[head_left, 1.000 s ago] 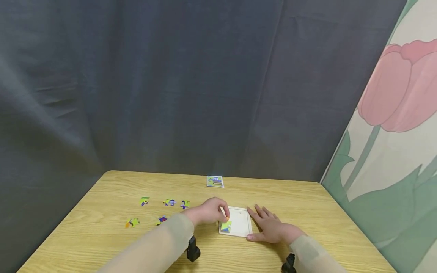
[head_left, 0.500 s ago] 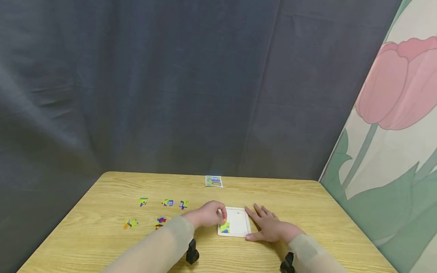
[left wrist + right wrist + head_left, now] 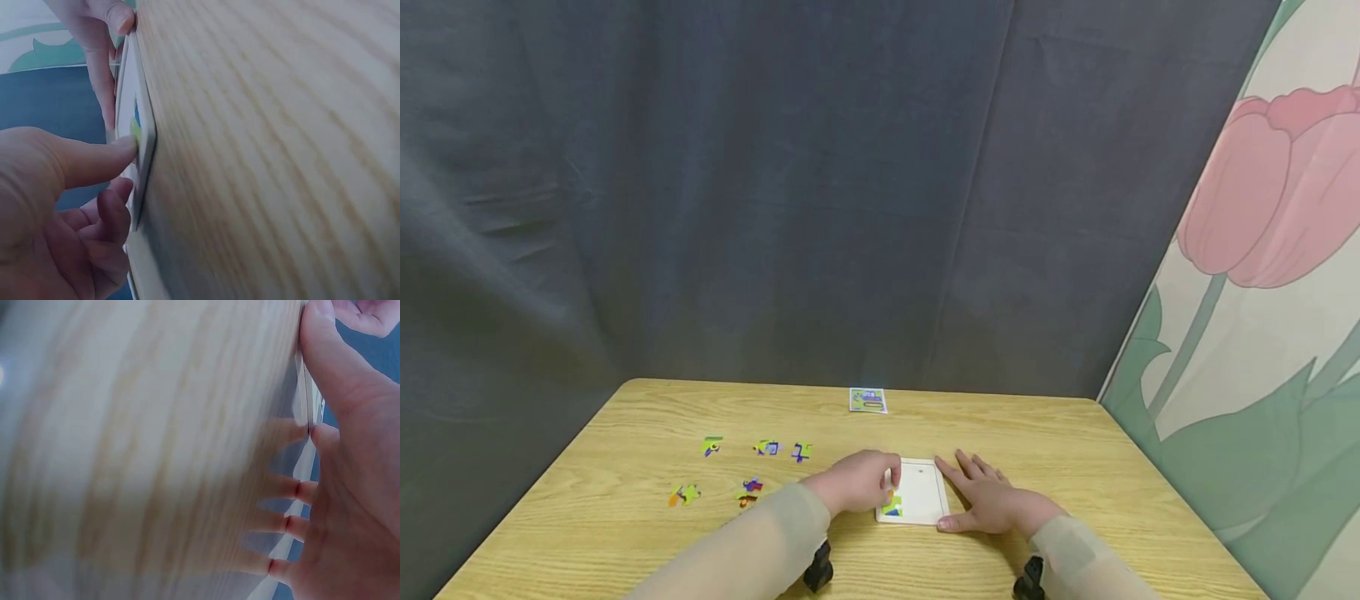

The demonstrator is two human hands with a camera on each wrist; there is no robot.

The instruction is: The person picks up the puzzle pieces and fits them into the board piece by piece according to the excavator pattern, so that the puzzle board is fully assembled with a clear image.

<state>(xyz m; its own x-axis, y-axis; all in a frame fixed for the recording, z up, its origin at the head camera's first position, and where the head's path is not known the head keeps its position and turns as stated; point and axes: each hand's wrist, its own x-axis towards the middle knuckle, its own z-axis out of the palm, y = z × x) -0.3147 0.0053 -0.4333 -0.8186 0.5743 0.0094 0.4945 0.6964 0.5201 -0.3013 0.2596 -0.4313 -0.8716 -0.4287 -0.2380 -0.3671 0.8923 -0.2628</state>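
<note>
A white square puzzle tray (image 3: 925,497) lies on the table between the two hands. In its near left corner sits a green and blue puzzle piece (image 3: 892,508). Over the tray's left side, my left hand (image 3: 859,483) pinches a small piece with some orange (image 3: 890,495), mostly hidden by the fingers. From the left wrist view, the thumb of the left hand (image 3: 69,200) touches a green edge while the other fingers are curled. My right hand (image 3: 988,504) is spread flat at the tray's right edge; its fingers (image 3: 306,492) rest on the tabletop.
Several loose puzzle pieces (image 3: 685,495) lie spread over the left part of the wooden table (image 3: 587,517). A small picture card (image 3: 868,400) is near the back edge. Behind hangs a dark curtain (image 3: 775,208), and a tulip-patterned panel (image 3: 1247,200) stands at the right.
My left hand has come slightly nearer and lower over the tray's left side, and the orange piece has moved down towards the green and blue one. The right hand stays in place.
</note>
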